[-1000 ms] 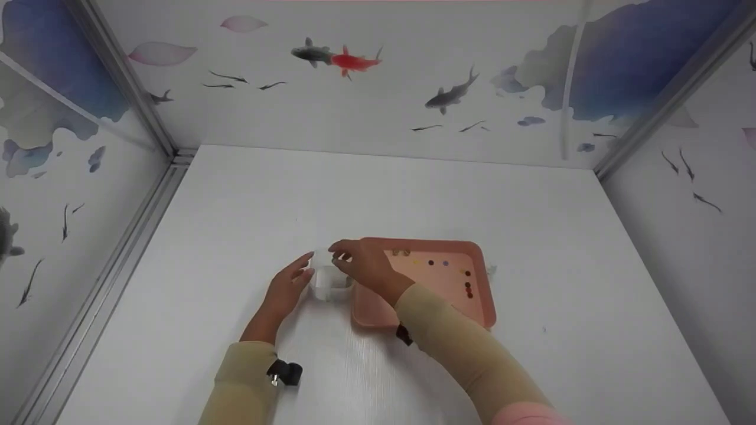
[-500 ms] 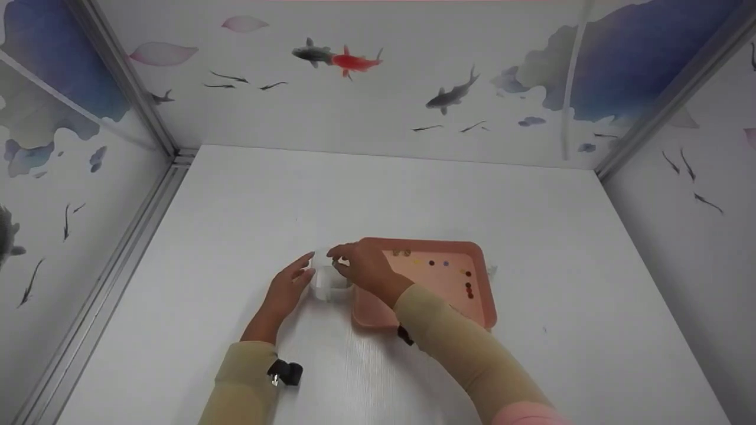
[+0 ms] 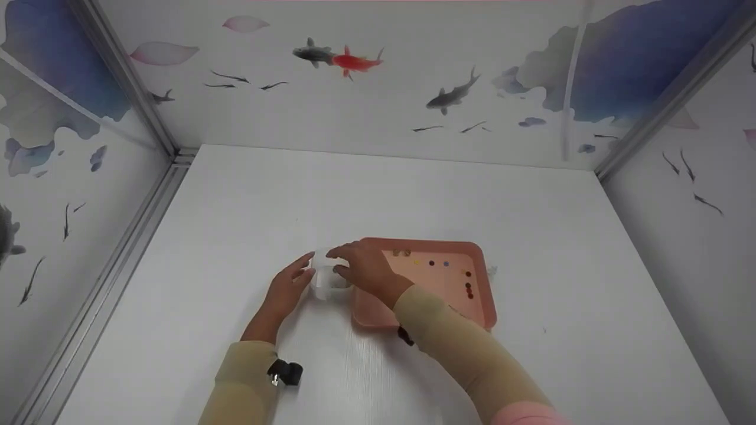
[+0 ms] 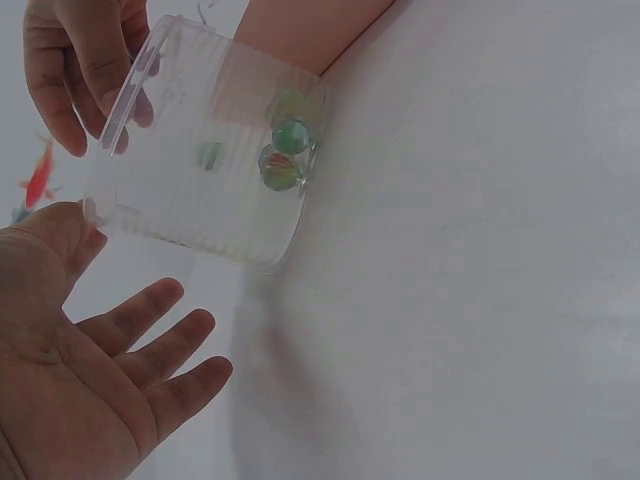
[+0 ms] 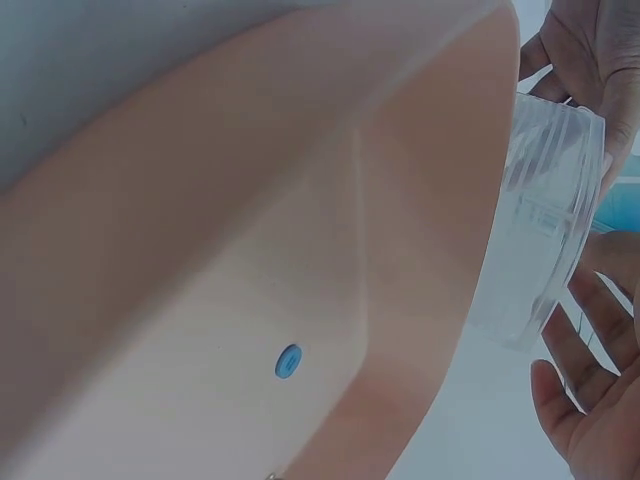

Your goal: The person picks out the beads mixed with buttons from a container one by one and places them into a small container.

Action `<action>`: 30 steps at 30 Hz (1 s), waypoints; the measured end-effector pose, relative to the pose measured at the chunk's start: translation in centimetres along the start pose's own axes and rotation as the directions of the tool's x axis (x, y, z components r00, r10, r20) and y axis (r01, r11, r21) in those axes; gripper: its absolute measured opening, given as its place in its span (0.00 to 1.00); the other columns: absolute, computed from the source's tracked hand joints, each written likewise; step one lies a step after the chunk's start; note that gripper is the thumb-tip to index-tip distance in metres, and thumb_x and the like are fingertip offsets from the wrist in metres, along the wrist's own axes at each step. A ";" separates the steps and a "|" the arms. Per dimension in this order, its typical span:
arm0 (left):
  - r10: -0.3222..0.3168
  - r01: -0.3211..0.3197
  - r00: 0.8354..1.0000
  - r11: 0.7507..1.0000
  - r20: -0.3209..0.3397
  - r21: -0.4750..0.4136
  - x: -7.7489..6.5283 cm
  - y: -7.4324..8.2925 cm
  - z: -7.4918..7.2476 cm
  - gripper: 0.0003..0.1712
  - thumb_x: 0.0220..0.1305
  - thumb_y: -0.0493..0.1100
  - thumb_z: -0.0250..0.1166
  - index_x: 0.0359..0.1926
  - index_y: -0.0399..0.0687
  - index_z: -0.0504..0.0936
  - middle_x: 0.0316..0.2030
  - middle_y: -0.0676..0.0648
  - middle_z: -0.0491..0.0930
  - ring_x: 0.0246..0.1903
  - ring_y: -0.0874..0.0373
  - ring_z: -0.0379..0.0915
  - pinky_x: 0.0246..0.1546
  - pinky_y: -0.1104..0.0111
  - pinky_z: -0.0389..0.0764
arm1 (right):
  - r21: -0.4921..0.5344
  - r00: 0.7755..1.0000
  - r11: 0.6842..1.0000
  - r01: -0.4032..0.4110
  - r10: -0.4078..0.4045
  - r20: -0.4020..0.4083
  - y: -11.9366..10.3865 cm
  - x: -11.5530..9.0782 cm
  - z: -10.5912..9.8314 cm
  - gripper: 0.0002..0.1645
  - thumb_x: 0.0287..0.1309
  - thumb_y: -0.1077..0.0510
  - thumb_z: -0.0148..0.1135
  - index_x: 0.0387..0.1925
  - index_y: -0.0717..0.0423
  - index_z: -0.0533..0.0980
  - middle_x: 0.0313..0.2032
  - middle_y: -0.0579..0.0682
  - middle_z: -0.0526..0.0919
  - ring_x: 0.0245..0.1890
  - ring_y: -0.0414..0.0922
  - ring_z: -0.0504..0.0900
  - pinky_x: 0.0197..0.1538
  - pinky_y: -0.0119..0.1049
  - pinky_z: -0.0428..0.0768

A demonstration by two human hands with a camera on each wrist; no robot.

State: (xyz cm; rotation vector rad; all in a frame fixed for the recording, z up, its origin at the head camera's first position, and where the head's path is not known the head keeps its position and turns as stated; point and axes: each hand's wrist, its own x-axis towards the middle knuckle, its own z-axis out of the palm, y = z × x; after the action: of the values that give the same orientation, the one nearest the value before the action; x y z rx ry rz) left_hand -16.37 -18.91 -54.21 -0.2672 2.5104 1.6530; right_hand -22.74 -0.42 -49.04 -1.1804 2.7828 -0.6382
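A clear plastic tub (image 3: 322,292) stands left of the pink tray (image 3: 426,313). In the left wrist view, several glass marbles (image 4: 281,170) lie at the tub's bottom, and a blurred green marble (image 4: 210,155) shows apart from them, higher inside it. My left hand (image 3: 286,293) is at the tub's left side; its thumb meets the rim and its other fingers extend loosely beside the wall. Over the tub's opening is my right hand (image 3: 367,264), thumb and fingertips spread apart, nothing visible between them.
Two clear marbles (image 3: 401,252) lie along the tray's far side. Small round coloured pieces are spread over the tray, including a blue button (image 5: 288,361); a dark column of pieces (image 3: 469,285) lines its right. Printed panels (image 3: 378,106) wall the white table.
A small marble that was between my right thumb and fingertips has been let go; those fingers have parted. My left hand, the tub and the tray have stayed in place.
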 end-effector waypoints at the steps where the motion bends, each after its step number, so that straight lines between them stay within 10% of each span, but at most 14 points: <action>1: 0.001 -0.001 1.000 1.000 0.001 0.002 0.0 0.0 0.0 0.28 0.74 0.48 0.52 0.72 0.52 0.63 0.68 0.39 0.64 0.67 0.40 0.59 0.64 0.46 0.64 | 0.004 1.000 1.000 -0.002 0.002 0.002 0.0 0.0 0.0 0.19 0.61 0.58 0.65 0.54 0.51 0.80 0.51 0.47 0.84 0.54 0.44 0.80 0.59 0.39 0.76; 30: -0.007 0.007 1.000 1.000 -0.002 0.026 -0.1 0.1 0.1 0.28 0.74 0.49 0.52 0.72 0.53 0.63 0.68 0.39 0.64 0.67 0.38 0.59 0.64 0.45 0.65 | -0.167 0.999 0.985 -0.039 0.039 -0.003 1.3 -1.6 -1.3 0.47 0.56 0.30 0.60 0.73 0.39 0.58 0.74 0.48 0.54 0.74 0.53 0.49 0.67 0.64 0.58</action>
State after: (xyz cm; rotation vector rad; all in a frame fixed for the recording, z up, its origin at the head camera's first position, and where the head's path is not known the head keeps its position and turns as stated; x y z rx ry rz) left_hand -16.31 -18.78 -54.10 -0.2749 2.5272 1.6170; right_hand -22.77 1.98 -48.55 -1.1483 2.8994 -0.4073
